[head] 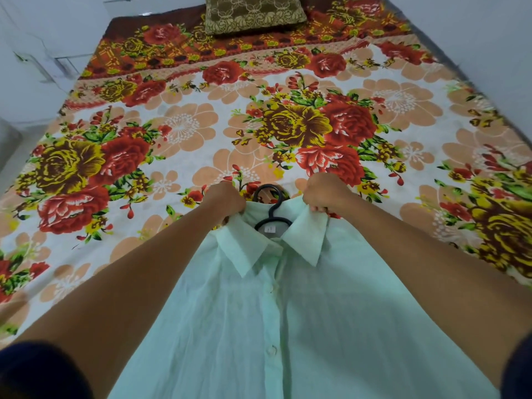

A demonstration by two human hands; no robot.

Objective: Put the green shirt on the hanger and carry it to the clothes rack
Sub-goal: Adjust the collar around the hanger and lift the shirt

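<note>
**A:** What do I have in the head view?

**B:** I see the pale mint-green button-up cotton shirt filling the lower middle, front side up, with its long axis running from the bottom edge up toward the olive patterned cushion at the far end of the bed. The collar points toward that cushion, the hem toward me.

**A:** And the hanger?

**B:** The black plastic hanger sits inside the neck opening. Only its hook and the top of its shoulders show; the hook rises past the collar on the cushion side, its open end curling left.

**A:** Hands?

**B:** My left hand has its fingers curled around the collar's left side, gripping the cloth. My right hand pinches the collar's right side, fingertips folded over the fabric. Both fists sit just either side of the hook, not touching it as far as I can tell.

**A:** What lies beneath?

**B:** The floral bedsheet of red and yellow roses stretches from the shirt up to the cushion. I cannot tell whether the shirt touches it.
</note>
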